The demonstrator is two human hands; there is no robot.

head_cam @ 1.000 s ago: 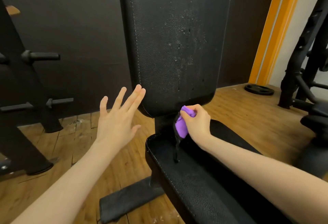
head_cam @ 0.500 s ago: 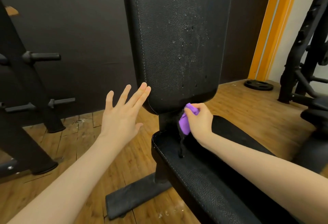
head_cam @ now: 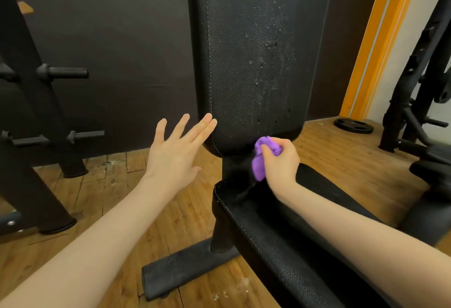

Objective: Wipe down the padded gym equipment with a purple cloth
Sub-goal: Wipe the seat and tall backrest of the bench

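Note:
A black padded backrest [head_cam: 251, 51] stands upright in front of me, speckled with pale spots on its right half. Below it the black padded seat [head_cam: 275, 241] runs toward me. My right hand [head_cam: 280, 163] grips a bunched purple cloth [head_cam: 260, 161] at the backrest's lower edge, over the gap between backrest and seat. My left hand [head_cam: 175, 154] is raised with fingers spread and straight, its fingertips at the backrest's lower left corner, holding nothing.
The bench's black floor bar [head_cam: 185, 268] lies on the wooden floor [head_cam: 109, 198]. A black plate rack with pegs [head_cam: 48, 88] stands at left. A weight plate [head_cam: 353, 125] lies on the floor at right, beside another black machine [head_cam: 419, 93] and an orange door frame [head_cam: 375, 39].
My right hand with the cloth has risen slightly from the gap toward the backrest's bottom edge. My left hand has drifted a little right, nearer the backrest corner.

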